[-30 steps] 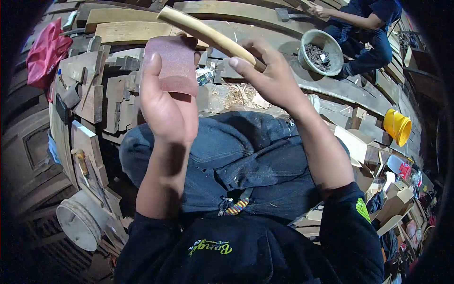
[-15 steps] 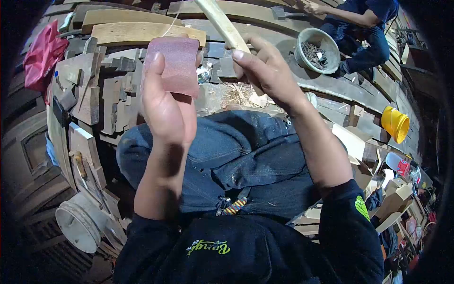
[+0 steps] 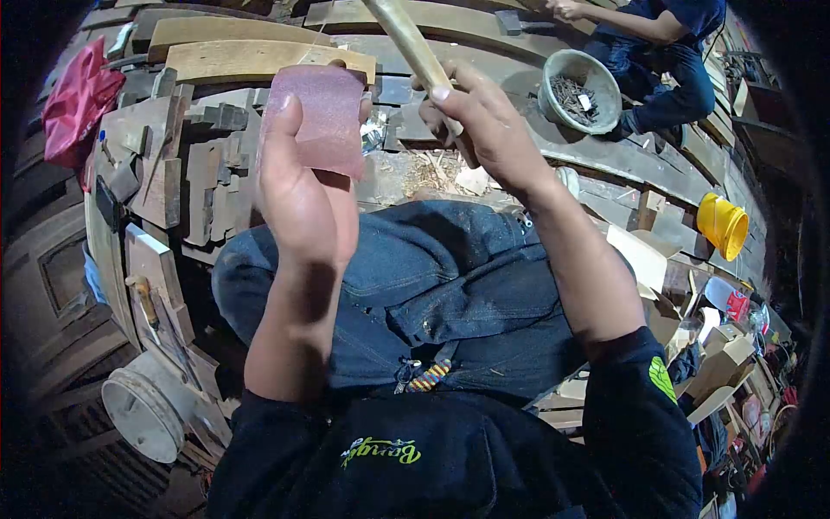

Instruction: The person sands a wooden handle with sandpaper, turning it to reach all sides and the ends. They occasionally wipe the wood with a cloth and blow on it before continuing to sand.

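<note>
The stick [image 3: 415, 52], a pale rounded length of wood, is held raised in front of the person, above the lap, slanting up and away so that its far end leaves the top of the view. The right hand [image 3: 480, 130] is closed around its lower part, fingers wrapped and thumb on top, which leaves the upper length bare and facing the other hand.

Beside it, close but apart, the left hand [image 3: 303, 190] holds up a sheet of sandpaper [image 3: 322, 117]. The sheet is pinned between thumb and fingers along its lower edge, its reddish face turned to the camera and its free upper part standing level with the stick, placed as if for rubbing.

Below both hands are the person's knees in denim [image 3: 432, 277]. Past them the floor [image 3: 605, 164] is of curved planks, with wood blocks [image 3: 199, 182] stacked toward its left edge and shavings [image 3: 432, 173] just beyond the knees. A grey bowl [image 3: 581, 91] holds dark pieces, probably nails; the view is too small to be sure. A second person [image 3: 666, 43] sits by it at the far right. A yellow bucket [image 3: 724, 227] lies at the right edge, a white bucket [image 3: 143, 411] at the near left.
</note>
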Demonstrator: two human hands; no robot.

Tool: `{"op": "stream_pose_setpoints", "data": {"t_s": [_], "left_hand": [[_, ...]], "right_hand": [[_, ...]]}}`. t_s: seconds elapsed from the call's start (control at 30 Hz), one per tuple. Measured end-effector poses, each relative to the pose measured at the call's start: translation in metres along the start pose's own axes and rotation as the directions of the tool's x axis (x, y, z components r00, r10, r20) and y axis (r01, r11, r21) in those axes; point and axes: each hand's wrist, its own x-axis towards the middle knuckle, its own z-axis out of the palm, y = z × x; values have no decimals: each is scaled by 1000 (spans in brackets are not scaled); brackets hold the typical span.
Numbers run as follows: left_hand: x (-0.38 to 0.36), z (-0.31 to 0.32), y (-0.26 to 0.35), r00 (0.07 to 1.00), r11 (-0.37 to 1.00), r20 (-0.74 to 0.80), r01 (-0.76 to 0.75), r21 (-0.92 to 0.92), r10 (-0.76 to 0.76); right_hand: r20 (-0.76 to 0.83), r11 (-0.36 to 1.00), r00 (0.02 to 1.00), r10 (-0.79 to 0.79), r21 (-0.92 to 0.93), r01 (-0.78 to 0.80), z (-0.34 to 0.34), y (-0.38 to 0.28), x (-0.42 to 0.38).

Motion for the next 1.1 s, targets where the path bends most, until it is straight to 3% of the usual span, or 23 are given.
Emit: {"op": "stream_pose_setpoints", "data": {"t_s": [0.1, 0.2, 0.37, 0.53, 0.93, 1.0, 1.03, 1.1], "left_hand": [[0, 1, -1, 1000, 999, 8, 17, -40, -17], [0, 0, -1, 999, 1000, 11, 31, -1, -31], [-1, 3, 1, 1000, 1000, 20, 12, 19, -12], [0, 4, -1, 1000, 999, 12, 14, -49, -14], [-2, 3, -2, 998, 998, -10, 57, 17, -57], [-5, 6, -3, 995, 995, -8, 97, -20, -97], [-6, 8, -4, 995, 995, -9, 96, -20, -96], [-9, 12, -5, 996, 995, -14, 94, 46, -93]], "right_hand": [[-13, 998, 999, 41, -37, -42, -2, 7, 3], [-80, 964, 996, -39, -265, 16, -2, 8, 2], [-106, 932, 991, -84, -361, 40, -1, 7, 1], [-107, 929, 992, -60, -370, 17, -3, 13, 3], [-15, 963, 1000, 0, -269, -4, 0, 14, 2], [-17, 911, 992, -124, -398, 107, 5, 6, -2], [57, 876, 998, -4, -481, 31, 0, 4, -1], [60, 855, 995, -79, -510, 98, 4, 11, -1]]}}
